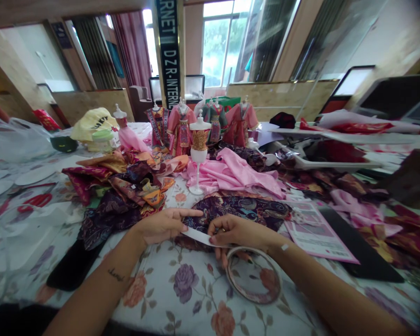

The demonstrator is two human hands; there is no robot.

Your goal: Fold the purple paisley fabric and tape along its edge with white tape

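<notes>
A short white strip of tape (198, 236) stretches between my two hands. My left hand (163, 225) pinches its left end at the thumb, with the index finger pointing to the right. The fingers of my right hand (233, 231) are closed on the strip's other end. A ring-shaped roll of tape (231, 279) hangs at the underside of my right hand; whether the strip joins it is hidden. A small white piece of tape (284, 247) sticks to my right wrist. Just beyond the hands lies dark paisley-patterned fabric (245, 210).
A small white dress form (199, 156) with a patterned bodice stands ahead, with pink fabric (234, 175) behind it. Dressed miniature forms (180, 123) line the back. Crumpled brocade scraps (126, 186) lie left, red scissors (38, 200) farther left, and a printed sheet (318, 233) right.
</notes>
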